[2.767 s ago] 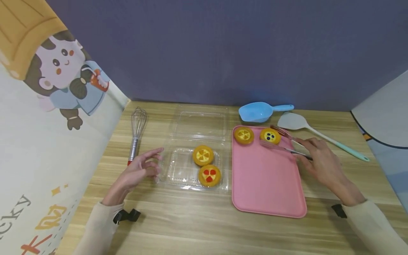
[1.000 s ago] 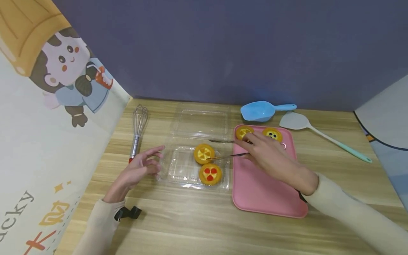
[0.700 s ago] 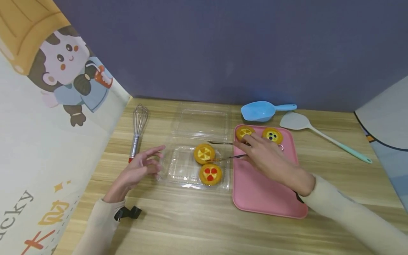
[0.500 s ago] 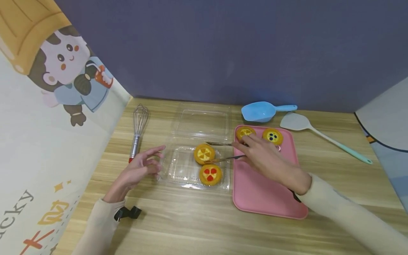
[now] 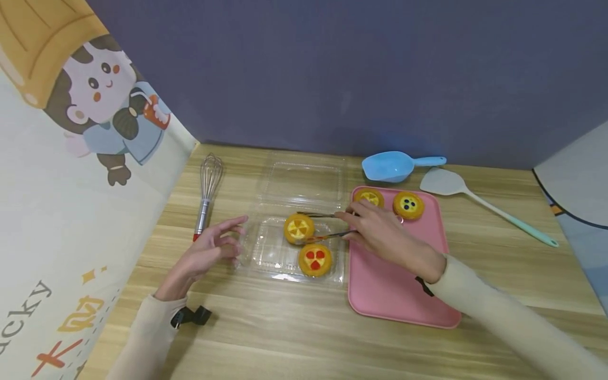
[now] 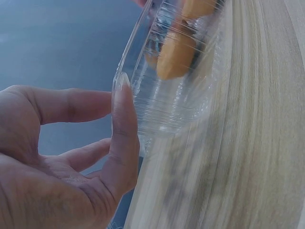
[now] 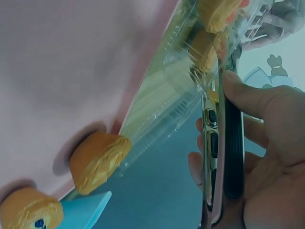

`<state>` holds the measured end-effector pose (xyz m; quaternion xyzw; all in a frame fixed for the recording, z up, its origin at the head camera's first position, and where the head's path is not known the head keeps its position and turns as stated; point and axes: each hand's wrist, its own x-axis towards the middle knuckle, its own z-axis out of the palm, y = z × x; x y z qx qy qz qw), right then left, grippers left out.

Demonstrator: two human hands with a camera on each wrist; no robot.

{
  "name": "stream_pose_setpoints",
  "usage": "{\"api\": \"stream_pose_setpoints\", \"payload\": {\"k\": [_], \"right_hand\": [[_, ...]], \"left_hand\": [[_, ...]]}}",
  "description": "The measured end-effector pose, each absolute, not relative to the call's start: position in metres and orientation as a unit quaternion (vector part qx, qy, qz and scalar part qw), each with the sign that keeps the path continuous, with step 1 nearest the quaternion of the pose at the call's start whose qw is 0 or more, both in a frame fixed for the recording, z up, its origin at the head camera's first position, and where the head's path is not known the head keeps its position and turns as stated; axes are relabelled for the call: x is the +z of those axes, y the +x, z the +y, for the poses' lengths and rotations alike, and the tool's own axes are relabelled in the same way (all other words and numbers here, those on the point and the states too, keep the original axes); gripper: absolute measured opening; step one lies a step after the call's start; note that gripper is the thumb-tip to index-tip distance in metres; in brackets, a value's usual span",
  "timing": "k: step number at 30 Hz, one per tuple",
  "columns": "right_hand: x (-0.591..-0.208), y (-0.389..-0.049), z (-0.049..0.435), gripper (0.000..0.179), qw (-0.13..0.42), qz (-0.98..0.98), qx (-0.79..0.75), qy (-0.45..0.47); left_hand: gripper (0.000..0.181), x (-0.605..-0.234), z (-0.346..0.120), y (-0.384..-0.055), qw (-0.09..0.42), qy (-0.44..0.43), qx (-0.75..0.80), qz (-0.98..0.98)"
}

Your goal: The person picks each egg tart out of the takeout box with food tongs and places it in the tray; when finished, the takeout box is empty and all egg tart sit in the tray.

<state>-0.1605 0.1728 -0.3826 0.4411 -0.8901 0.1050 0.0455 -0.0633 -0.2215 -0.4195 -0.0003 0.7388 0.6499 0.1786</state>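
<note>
My right hand [image 5: 382, 227] grips metal tongs [image 7: 212, 143], their tips reaching left into the clear plastic box [image 5: 271, 266]. The tong arms lie either side of a tart with orange wedges [image 5: 298, 228] there. Just in front of it sits a tart with red fruit [image 5: 315, 260]. My left hand [image 5: 211, 250] stays at the box's left rim, its fingers loosely bent and apart in the head view. In the left wrist view, fingertips overlap the rim; contact is unclear. On the pink tray [image 5: 404, 301] are a blueberry tart [image 5: 408, 205] and another orange-wedge tart [image 5: 369, 197], partly covered by my right hand.
The box's clear lid [image 5: 304, 179] lies opened back towards the dark wall. A whisk [image 5: 206, 192] is at the left. Behind the tray is a blue scoop [image 5: 389, 167], and to the right a spatula [image 5: 489, 205] with a pale green handle.
My right hand has brought the tongs leftward from the blueberry tart on the tray to the box. Lately the orange-wedge tart has shifted slightly left. My left hand keeps its place.
</note>
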Motion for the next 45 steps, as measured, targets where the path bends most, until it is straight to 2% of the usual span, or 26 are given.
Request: {"api": "stream_pose_setpoints", "payload": {"k": [17, 32, 45], "right_hand": [[-0.394, -0.163, 0.146, 0.048, 0.045, -0.879, 0.114, 0.461], [-0.404, -0.162, 0.139, 0.045, 0.085, -0.868, 0.107, 0.477], [-0.405, -0.149, 0.140, 0.043, 0.077, -0.870, 0.110, 0.475]], "left_hand": [[0.081, -0.420, -0.220, -0.063, 0.176, -0.005, 0.647, 0.742], [0.081, -0.420, -0.220, -0.061, 0.171, -0.005, 0.649, 0.741], [0.080, -0.421, -0.220, -0.060, 0.169, -0.008, 0.644, 0.746]]}}
